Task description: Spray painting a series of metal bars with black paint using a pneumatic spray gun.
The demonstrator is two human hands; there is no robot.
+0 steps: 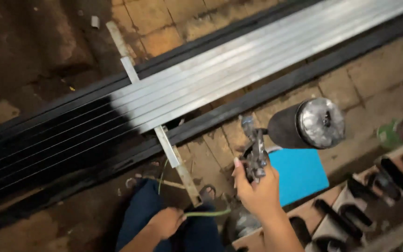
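Head view: the right hand [257,189] is wrapping its grip shut around the handle of one paint spray gun [256,151], nozzle end pointing up toward 12 o'clock. The gun's paint cup [306,123] is sticking out sideways at about 2 o'clock from the grip, its silvery lid facing the camera. The left hand [166,221] is resting low at 7 o'clock over the knee, its grip closed on one thin green hose [208,213] that is running toward the gun hand at 3 o'clock.

The bundle of metal tubes [239,65] is lying on the floor [374,74] from about 10 to 12 o'clock of the gun, not touching it. Its long axis is running from 8 o'clock up to 2 o'clock across the frame. The painted black end [47,135] is sitting toward 8 o'clock; the bare silver stretch is going on toward 2 o'clock. The boundary between the two is lying at 10 o'clock from the nozzle. The right hand is the nearer one to the tubes.

Counts: two hands, one gun, one cup, one hose. Silver tubes in the bundle are reading as roughly six or seven; exact count is hard to tell. One flat cross bar [164,140] is passing under the bundle. One blue board [299,175] is lying at 3 o'clock of the grip. Several black-coated pieces [350,210] are stacking at 4 o'clock.
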